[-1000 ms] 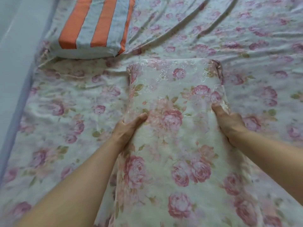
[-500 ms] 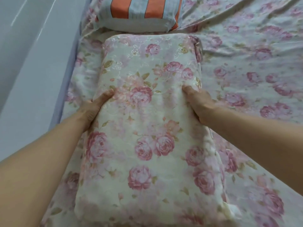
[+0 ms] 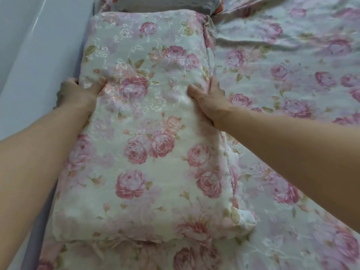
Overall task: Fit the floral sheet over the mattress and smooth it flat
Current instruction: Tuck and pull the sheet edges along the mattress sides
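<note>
The floral sheet [image 3: 282, 78] with pink roses covers the mattress, with wrinkles at the upper right. A floral pillow [image 3: 144, 133] in matching rose fabric lies lengthwise on the sheet near the bed's left edge. My left hand [image 3: 78, 94] grips the pillow's left side, thumb on top. My right hand [image 3: 208, 100] grips its right side, fingers tucked under the edge. Both forearms reach in from below.
A striped orange and blue pillow [image 3: 167, 4] lies at the top, touching the floral pillow's far end. A pale wall [image 3: 29, 55] runs along the bed's left side. The mattress edge [image 3: 37, 240] shows at the lower left.
Both hands have carried the floral pillow to the left and up the bed, until it lies against the striped pillow and close to the wall.
</note>
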Action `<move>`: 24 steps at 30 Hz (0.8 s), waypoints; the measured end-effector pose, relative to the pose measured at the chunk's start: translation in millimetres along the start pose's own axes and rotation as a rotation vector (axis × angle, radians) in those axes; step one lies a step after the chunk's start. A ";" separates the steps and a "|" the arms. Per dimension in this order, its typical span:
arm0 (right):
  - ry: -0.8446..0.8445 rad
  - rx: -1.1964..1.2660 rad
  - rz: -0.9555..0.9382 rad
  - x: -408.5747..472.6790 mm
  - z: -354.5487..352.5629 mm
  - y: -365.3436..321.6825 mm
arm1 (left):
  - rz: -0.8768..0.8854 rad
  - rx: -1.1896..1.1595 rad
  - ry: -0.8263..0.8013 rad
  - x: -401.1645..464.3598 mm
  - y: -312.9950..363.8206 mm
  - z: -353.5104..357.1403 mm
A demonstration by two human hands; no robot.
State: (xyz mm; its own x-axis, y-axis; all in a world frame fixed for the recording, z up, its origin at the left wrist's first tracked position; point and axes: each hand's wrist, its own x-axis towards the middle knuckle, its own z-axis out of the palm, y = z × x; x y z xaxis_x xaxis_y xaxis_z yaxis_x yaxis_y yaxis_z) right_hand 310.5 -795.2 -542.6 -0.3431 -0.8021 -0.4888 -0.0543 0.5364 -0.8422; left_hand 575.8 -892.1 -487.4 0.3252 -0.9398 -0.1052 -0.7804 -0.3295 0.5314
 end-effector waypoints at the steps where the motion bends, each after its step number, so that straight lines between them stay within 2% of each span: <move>1: -0.014 -0.112 -0.015 -1.5 -1.2 1.0 | 0.035 0.123 0.074 -1.7 5.2 4.2; 3: -0.022 -0.235 -0.090 -10.2 -5.6 3.5 | 0.182 0.260 0.175 -19.0 22.6 18.4; 5: -0.038 -0.240 -0.197 -25.4 -12.9 13.9 | 0.372 0.254 0.151 -54.8 45.3 39.2; 9: -0.065 -0.424 -0.486 -74.7 -46.7 66.7 | 0.709 0.176 -0.101 -151.8 77.6 97.6; 12: -0.180 -0.746 -0.790 -112.6 -93.9 120.8 | 0.935 0.130 -0.288 -227.3 96.7 136.0; 15: -0.417 -1.081 -1.023 -140.9 -154.9 183.1 | 1.001 0.080 -0.471 -296.5 105.2 170.4; 17: -0.537 -1.207 -1.127 -145.6 -203.2 212.5 | 0.980 0.064 -0.563 -336.8 105.7 191.9; 18: -0.523 -1.238 -1.123 -140.5 -232.6 222.3 | 0.961 0.059 -0.597 -355.8 105.6 203.4; 20: -0.345 -1.293 -0.977 -121.8 -297.6 235.1 | 0.915 0.051 -0.657 -391.2 108.0 224.2; 24: 0.095 -1.302 -0.442 -87.2 -414.2 241.9 | 0.975 0.121 -0.788 -453.3 131.8 262.5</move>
State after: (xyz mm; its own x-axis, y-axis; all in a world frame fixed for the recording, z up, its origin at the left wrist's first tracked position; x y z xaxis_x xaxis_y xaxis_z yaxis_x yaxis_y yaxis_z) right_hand -61.1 -486.8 -609.5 -0.1269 -0.9759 -0.1776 -0.9868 0.1423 -0.0773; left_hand 185.2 -533.4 -590.3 -0.7866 -0.5816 -0.2075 -0.5736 0.5637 0.5944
